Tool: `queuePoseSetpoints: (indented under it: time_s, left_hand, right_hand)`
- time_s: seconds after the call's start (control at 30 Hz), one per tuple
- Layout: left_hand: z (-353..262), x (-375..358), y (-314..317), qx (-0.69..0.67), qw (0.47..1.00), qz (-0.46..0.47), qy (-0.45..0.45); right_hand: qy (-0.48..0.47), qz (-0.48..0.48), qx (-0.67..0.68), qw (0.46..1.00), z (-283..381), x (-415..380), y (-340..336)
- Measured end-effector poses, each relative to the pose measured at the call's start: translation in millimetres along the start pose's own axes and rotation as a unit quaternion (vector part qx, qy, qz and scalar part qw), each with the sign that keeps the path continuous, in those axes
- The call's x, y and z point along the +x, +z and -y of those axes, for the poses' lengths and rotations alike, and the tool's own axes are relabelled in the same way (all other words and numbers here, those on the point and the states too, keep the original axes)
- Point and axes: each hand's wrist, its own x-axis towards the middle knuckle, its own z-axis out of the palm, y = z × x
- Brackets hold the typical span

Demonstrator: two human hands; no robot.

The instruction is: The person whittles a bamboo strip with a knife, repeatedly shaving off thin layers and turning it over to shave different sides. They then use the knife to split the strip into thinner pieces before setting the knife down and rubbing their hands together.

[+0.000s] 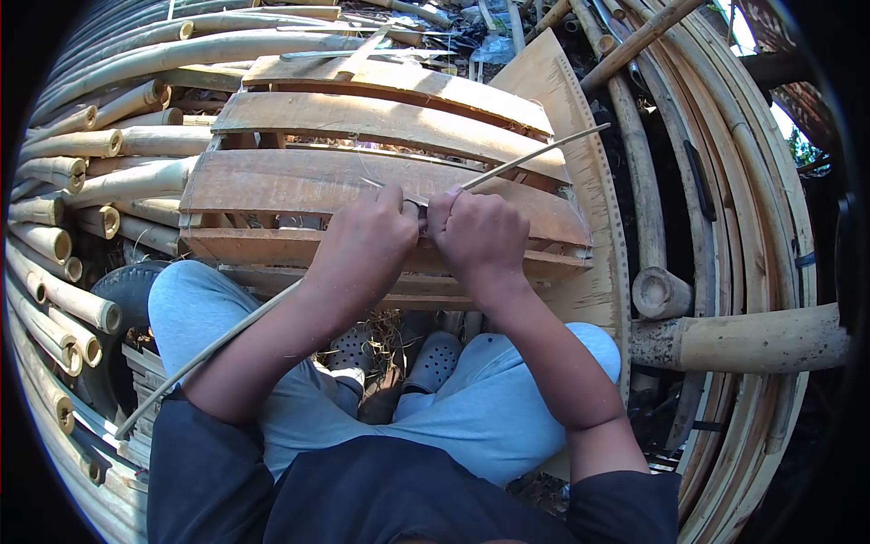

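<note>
My left hand (367, 238) and my right hand (480, 238) are closed close together above the front of a slatted wooden bench (272, 181). A long thin bamboo strip (535, 157) passes through both fists. One end rises to the right past my right hand; the other runs down along my left forearm to the lower left. A small thin pointed piece (372, 182) sticks out above my left fingers, and I cannot make out whether it is a blade or a sliver. Something dark sits between the two hands, mostly hidden by the fingers.
Cut bamboo poles (100, 145) are stacked on the left, by a dark tyre (127, 290). A flat wooden board (594, 199) leans against the bench's right end. Long split bamboo lengths (752, 181) and a thick pole (752, 342) lie further right. Loose strips rest on the bench's far side.
</note>
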Motion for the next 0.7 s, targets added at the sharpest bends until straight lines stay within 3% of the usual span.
queuePoseSetpoints:
  time_s: [0.2, 0.3, 0.37, 0.5, 0.53, 0.6, 0.7]
  left_hand:
    - [-7, 2, -2, -0.024, 1.000, -0.006, -0.006]
    - [-4, -1, 0, -0.022, 1.000, -0.004, -0.004]
    - [-6, 1, -4, -0.038, 0.999, 0.000, -0.016]
    - [-7, 2, -2, -0.036, 0.999, -0.022, -0.014]
    - [-7, 2, -3, -0.041, 0.999, -0.020, -0.018]
    - [-6, 0, -3, -0.047, 0.999, -0.014, -0.020]
    - [-7, 2, -3, -0.036, 0.999, -0.028, -0.014]
  right_hand:
    - [0.033, -0.013, -0.058, 0.998, -18, 10, 2]
    - [-0.026, 0.008, 0.011, 1.000, -19, 4, 2]
    - [0.098, 0.014, -0.045, 0.994, -33, 16, 7]
    - [-0.009, 0.039, 0.013, 0.999, -11, -9, -1]
    - [-0.008, 0.040, 0.013, 0.999, -17, -2, 2]
    - [0.090, 0.029, -0.030, 0.995, -35, 13, 6]
    - [0.044, 0.011, -0.020, 0.999, -30, 9, 4]
